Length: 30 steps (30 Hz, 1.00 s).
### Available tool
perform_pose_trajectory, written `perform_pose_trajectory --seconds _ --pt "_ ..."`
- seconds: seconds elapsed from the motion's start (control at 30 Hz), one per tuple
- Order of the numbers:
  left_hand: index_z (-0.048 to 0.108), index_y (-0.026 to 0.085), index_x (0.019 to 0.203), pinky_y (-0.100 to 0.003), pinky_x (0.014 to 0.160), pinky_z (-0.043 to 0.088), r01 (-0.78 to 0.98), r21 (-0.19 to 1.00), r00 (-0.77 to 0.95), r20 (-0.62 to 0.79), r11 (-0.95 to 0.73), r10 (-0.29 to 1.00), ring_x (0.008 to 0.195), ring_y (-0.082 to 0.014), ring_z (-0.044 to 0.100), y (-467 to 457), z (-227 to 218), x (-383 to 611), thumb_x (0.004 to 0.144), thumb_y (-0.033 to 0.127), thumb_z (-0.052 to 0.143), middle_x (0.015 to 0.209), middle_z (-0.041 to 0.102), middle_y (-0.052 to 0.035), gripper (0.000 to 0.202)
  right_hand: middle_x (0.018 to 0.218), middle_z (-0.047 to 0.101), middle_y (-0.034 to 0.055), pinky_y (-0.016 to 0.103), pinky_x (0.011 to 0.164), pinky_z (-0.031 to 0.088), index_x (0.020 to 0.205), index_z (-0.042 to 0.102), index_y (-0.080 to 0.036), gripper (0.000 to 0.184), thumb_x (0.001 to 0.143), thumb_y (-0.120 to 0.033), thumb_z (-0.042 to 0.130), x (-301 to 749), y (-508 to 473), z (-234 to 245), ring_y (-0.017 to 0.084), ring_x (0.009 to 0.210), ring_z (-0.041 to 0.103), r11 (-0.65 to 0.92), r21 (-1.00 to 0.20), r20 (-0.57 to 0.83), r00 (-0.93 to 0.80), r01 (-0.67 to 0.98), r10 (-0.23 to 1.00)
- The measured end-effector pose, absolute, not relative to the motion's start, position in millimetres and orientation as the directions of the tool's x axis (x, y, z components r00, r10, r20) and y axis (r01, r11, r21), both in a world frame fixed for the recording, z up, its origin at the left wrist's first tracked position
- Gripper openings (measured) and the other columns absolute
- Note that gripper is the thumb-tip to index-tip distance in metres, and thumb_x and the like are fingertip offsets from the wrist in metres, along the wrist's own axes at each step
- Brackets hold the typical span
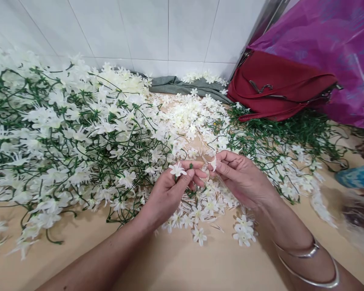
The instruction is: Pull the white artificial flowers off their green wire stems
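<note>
My left hand (172, 192) pinches a green-stemmed artificial flower between thumb and fingers; one white bloom (177, 169) shows above the thumb. Close by on the right, my right hand (245, 178) holds a small white petal piece (213, 163) between thumb and forefinger. The fingertips of both hands nearly meet, and a green stem tip (191, 165) shows by the left fingers. Below and behind the hands lie loose white blossoms (210, 206) with thin pale stamen strands among them.
A large heap of white flowers on green stems (87, 145) fills the left. More loose blossoms (188, 111) lie behind. Bare green stems (261, 141) spread at right, beneath a red bag (285, 87) and purple plastic (327, 36). A tiled wall (145, 32) stands behind.
</note>
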<state>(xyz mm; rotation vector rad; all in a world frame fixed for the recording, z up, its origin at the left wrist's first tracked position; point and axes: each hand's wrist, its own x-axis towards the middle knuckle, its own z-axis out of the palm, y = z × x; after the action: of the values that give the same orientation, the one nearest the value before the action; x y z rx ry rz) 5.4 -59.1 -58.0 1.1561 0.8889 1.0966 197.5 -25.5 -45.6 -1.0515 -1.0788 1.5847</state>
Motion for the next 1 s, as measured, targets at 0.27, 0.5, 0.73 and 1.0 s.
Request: perform_pose_trajectory --seconds 0.27,0.5,0.73,1.0 --pt "0.067 0.018 0.09 -0.024 0.06 0.048 -0.107 0.994 0.16 0.014 0.003 0.987 0.063 -0.014 0.067 -61 -63 4 0.093 0.033 0.07 0.067 0.071 0.0 0.016 0.066 0.068 -0.0018 0.025 0.067 0.045 0.074 0.073 -0.021 0.034 0.066 -0.046 0.095 199 -27 -41 0.012 0.064 0.06 -0.27 -0.94 -0.197 -0.314 -0.208 0.929" --pt "0.075 0.018 0.093 -0.023 0.063 0.045 0.051 0.992 0.153 0.109 -0.118 0.982 0.066 -0.0119 0.058 -61 -68 -2 0.089 0.017 0.062 0.074 0.067 0.0006 0.013 0.063 0.066 -0.0014 0.026 0.065 0.043 0.072 0.072 -0.02 0.033 0.07 -0.045 0.093 198 -29 -38 0.012 0.061 0.056 -0.279 -0.947 -0.195 -0.405 -0.16 0.893" --pt "0.077 0.019 0.098 -0.024 0.069 0.046 0.042 0.991 0.195 0.114 -0.124 0.974 0.075 -0.0141 0.061 -62 -61 -1 0.083 0.011 0.064 0.083 0.073 -0.001 0.021 0.063 0.065 -0.001 0.028 0.065 0.043 0.071 0.072 -0.02 0.034 0.069 -0.047 0.093 198 -29 -37 0.013 0.062 0.056 -0.279 -0.955 -0.215 -0.409 -0.102 0.887" --pt "0.073 0.017 0.089 -0.025 0.07 0.049 0.116 0.986 0.235 0.089 -0.119 0.968 0.073 -0.0152 0.064 -61 -64 -3 0.087 0.015 0.064 0.079 0.072 -0.0024 0.01 0.062 0.067 -0.0005 0.031 0.07 0.048 0.071 0.072 -0.021 0.035 0.067 -0.05 0.092 197 -30 -39 0.016 0.064 0.06 -0.3 -0.953 -0.257 -0.403 -0.045 0.878"
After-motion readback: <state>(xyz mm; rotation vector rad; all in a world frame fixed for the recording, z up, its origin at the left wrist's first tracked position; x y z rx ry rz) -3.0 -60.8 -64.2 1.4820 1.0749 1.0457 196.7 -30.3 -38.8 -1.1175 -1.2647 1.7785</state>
